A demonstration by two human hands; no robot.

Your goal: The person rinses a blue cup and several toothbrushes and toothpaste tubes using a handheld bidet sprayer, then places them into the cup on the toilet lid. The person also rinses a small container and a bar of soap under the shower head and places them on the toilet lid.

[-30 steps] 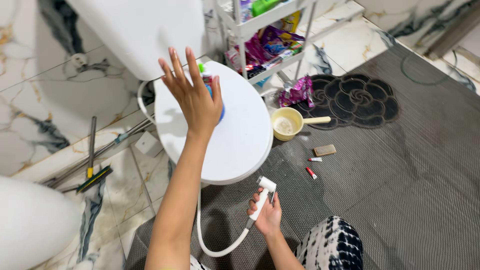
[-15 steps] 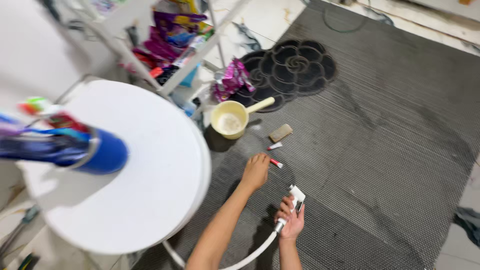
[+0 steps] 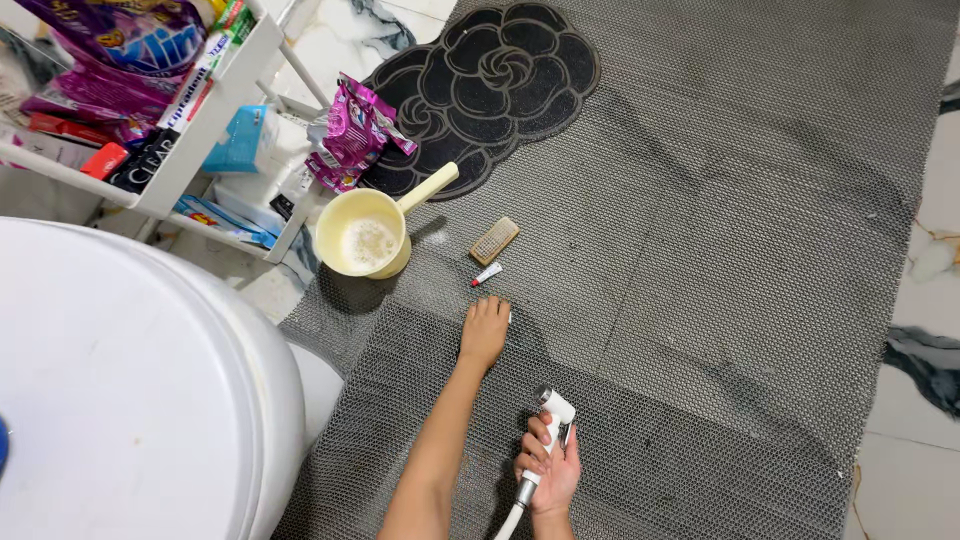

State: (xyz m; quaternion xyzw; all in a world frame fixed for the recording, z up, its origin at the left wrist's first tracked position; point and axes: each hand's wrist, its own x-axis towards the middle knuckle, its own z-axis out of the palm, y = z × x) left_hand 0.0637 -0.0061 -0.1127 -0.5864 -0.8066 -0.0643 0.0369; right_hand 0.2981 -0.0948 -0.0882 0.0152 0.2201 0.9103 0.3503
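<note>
My left hand [image 3: 485, 330] rests on the grey mesh floor mat [image 3: 720, 260], fingers curled over something small and white that I cannot make out. Just beyond it lie a small white tube with a red cap [image 3: 487, 274] and a tan scrub brush [image 3: 494, 241]. My right hand [image 3: 549, 468] grips a white handheld spray nozzle [image 3: 555, 413] with its hose running down out of view. A cream plastic dipper [image 3: 365, 237] with foamy water stands to the left of the brush.
A white closed toilet lid [image 3: 120, 390] fills the lower left. A white shelf rack [image 3: 215, 105] holds packets and boxes at top left. A purple packet [image 3: 352, 135] lies beside a black flower-shaped mat [image 3: 490, 80]. Marble tile [image 3: 925, 300] shows at the right.
My left hand has left the toilet lid and come down onto the mat near the small tube. The view has swung from the toilet to the floor. My right hand still holds the nozzle.
</note>
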